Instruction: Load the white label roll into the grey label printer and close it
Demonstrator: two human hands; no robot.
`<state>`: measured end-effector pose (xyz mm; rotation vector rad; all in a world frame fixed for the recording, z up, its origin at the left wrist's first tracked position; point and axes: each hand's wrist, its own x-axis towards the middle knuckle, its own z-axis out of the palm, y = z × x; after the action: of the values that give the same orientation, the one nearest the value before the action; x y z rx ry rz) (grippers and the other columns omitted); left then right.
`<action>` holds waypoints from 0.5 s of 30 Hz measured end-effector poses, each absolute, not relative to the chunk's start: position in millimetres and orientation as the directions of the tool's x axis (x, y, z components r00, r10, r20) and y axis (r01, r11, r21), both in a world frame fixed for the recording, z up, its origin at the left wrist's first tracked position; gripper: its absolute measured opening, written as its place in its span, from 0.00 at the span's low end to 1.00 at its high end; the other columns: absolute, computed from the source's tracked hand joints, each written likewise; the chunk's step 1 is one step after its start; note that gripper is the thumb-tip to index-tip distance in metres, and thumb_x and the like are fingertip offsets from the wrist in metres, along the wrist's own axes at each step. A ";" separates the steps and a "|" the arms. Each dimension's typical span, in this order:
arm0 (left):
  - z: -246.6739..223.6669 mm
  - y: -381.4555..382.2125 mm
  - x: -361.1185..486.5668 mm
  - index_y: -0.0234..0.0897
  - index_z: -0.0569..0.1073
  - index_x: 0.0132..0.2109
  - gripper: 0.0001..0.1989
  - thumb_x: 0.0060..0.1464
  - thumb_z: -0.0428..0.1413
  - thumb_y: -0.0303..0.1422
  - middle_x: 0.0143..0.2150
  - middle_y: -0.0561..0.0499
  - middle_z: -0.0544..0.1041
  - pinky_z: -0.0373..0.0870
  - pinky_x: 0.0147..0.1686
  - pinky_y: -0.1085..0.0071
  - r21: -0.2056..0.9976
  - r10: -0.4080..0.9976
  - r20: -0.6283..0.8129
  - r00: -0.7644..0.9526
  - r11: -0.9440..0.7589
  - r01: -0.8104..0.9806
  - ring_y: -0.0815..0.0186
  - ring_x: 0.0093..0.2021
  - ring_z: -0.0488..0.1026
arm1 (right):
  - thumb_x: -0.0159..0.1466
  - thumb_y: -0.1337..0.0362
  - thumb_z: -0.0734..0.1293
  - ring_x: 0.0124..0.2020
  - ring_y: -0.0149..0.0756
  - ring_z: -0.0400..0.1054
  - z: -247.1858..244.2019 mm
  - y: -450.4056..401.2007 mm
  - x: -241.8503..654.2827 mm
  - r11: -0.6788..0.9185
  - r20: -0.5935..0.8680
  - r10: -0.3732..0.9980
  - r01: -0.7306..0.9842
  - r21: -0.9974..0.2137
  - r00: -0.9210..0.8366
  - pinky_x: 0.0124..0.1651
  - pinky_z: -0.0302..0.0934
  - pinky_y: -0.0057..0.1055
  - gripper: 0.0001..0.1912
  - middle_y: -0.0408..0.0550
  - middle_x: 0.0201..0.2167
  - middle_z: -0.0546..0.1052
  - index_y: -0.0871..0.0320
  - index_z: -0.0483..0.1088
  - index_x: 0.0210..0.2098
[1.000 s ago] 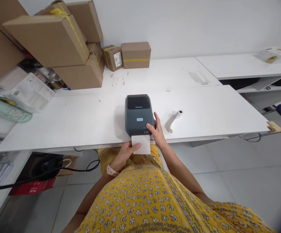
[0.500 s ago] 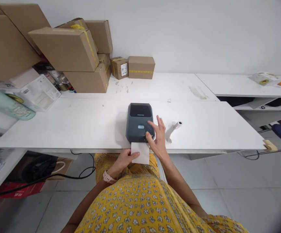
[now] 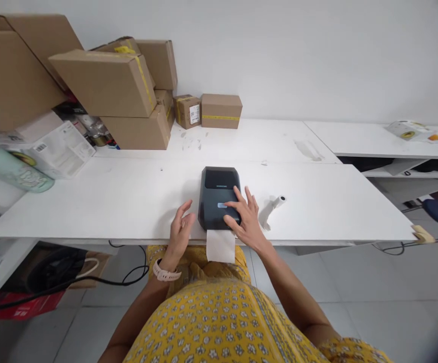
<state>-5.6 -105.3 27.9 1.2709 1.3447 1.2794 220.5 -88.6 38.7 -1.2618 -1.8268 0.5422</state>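
Observation:
A dark label printer (image 3: 213, 214) sits at the front edge of the white table. White paper (image 3: 221, 247) sticks out of its front and hangs over the edge. My right hand (image 3: 246, 217) rests on the printer's right side with fingers spread, the index fingertip at the light button on top. Left of the printer, my left hand (image 3: 180, 232) hovers near the table edge, fingers apart and holding nothing. A small white paper roll (image 3: 279, 201) with a loose curled end lies to the right of the printer.
Cardboard boxes (image 3: 101, 85) are stacked at the back left, with two smaller ones, including a long box (image 3: 222, 112), against the wall. A mint green bottle (image 3: 18, 169) lies at the left. A black cable (image 3: 101, 279) hangs below the white table (image 3: 120, 201).
My left hand has let go of the paper and moved up and left of the printer. My right index finger has shifted left onto the button. The view has tilted slightly.

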 end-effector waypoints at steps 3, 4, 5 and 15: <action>31.7 -105.2 6.3 0.50 0.60 0.72 0.31 0.67 0.50 0.52 0.78 0.50 0.55 0.54 0.73 0.57 0.998 0.999 -0.008 -0.031 0.010 0.066 0.55 0.77 0.50 | 0.73 0.44 0.57 0.80 0.45 0.32 26.7 -97.6 231.1 0.290 0.322 0.946 0.372 -0.882 0.026 0.77 0.36 0.63 0.26 0.40 0.77 0.52 0.40 0.61 0.67; 31.4 -105.6 9.2 0.50 0.58 0.73 0.32 0.68 0.49 0.52 0.78 0.51 0.53 0.52 0.74 0.57 0.998 1.000 -0.020 -0.012 0.021 0.056 0.56 0.78 0.48 | 0.73 0.43 0.55 0.80 0.44 0.33 21.5 -100.1 233.4 0.254 0.290 0.955 0.328 -0.910 0.067 0.77 0.36 0.62 0.27 0.40 0.77 0.52 0.39 0.58 0.69; 30.3 -105.8 11.6 0.50 0.57 0.74 0.33 0.68 0.48 0.53 0.79 0.52 0.51 0.50 0.75 0.57 0.999 1.000 -0.027 0.002 0.027 0.045 0.56 0.78 0.47 | 0.73 0.43 0.54 0.80 0.43 0.33 16.5 -102.1 234.8 0.224 0.260 0.962 0.299 -0.928 0.087 0.78 0.35 0.61 0.28 0.39 0.77 0.53 0.38 0.56 0.70; 4.4 -104.7 24.8 0.46 0.55 0.75 0.36 0.67 0.48 0.54 0.79 0.50 0.49 0.43 0.77 0.56 1.000 0.999 -0.029 -0.029 0.028 -0.010 0.57 0.79 0.44 | 0.73 0.41 0.52 0.79 0.42 0.37 -9.7 -110.8 215.7 0.118 0.143 0.985 0.227 -0.967 0.097 0.79 0.36 0.52 0.35 0.40 0.79 0.46 0.41 0.44 0.75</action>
<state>24.8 -104.7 4.4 1.1675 1.2373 1.2139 215.7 -110.8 -9.7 -1.3196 -1.3423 0.9141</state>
